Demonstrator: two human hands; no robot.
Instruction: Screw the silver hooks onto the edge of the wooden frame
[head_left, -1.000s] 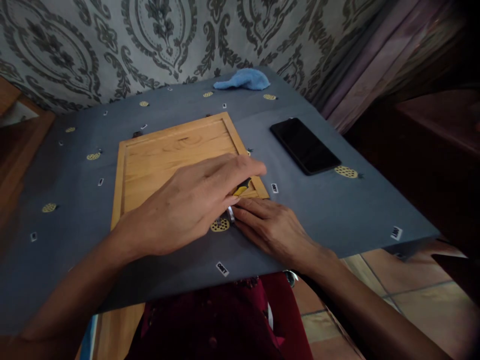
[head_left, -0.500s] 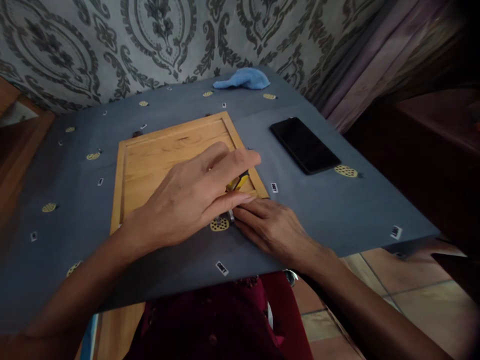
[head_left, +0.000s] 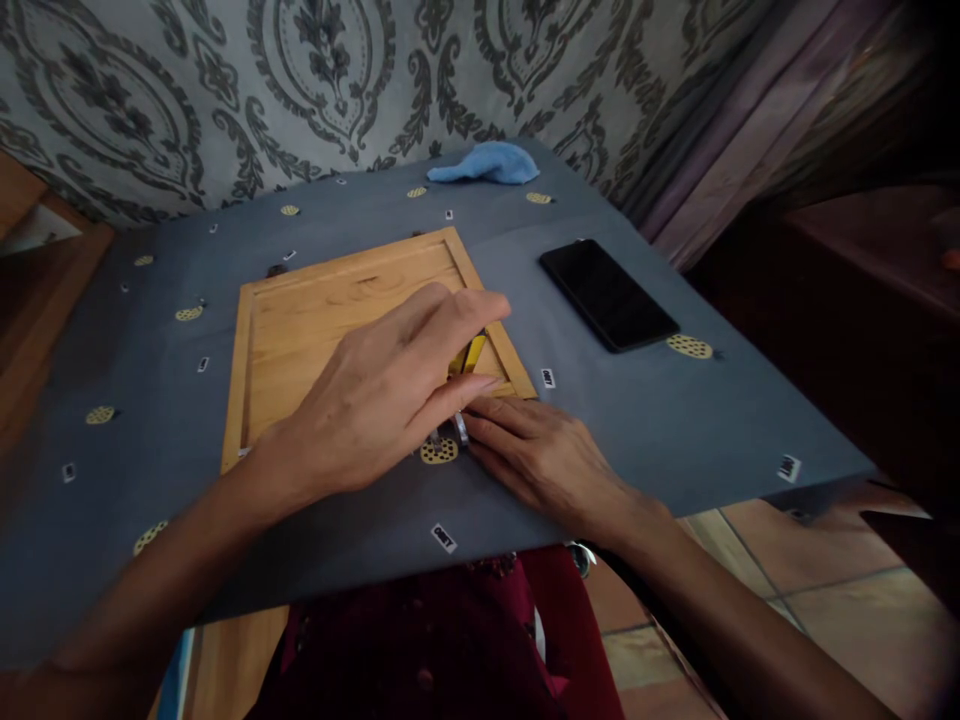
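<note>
Nearest the camera, a dark red garment (head_left: 450, 640) filled the bottom of the view, with tiled floor (head_left: 787, 580) to its right. Above it ran the near edge of a table under a grey-blue tablecloth (head_left: 675, 420) printed with small yellow ovals.

The right hand (head_left: 544, 455) lay flat on the cloth just off the near right corner of a wooden board (head_left: 330, 300). Its fingers were stretched out and unclenched, and their tips touched a small silvery piece (head_left: 460, 428) at the board's edge.

The left hand (head_left: 375, 400) reached in from the left across the board's near half. Its fingers were extended over a yellow-and-black tool (head_left: 469, 355), and its thumb pointed down toward the silvery piece. The tool lay on the board near its right rim and was mostly hidden under those fingers. Whether the hand actually clasped it could not be told.

Further right, well apart from the hands, a black phone (head_left: 609, 294) lay face up on the cloth. At the far edge sat a crumpled blue cloth (head_left: 487, 162), against a patterned wall (head_left: 337, 80).
</note>
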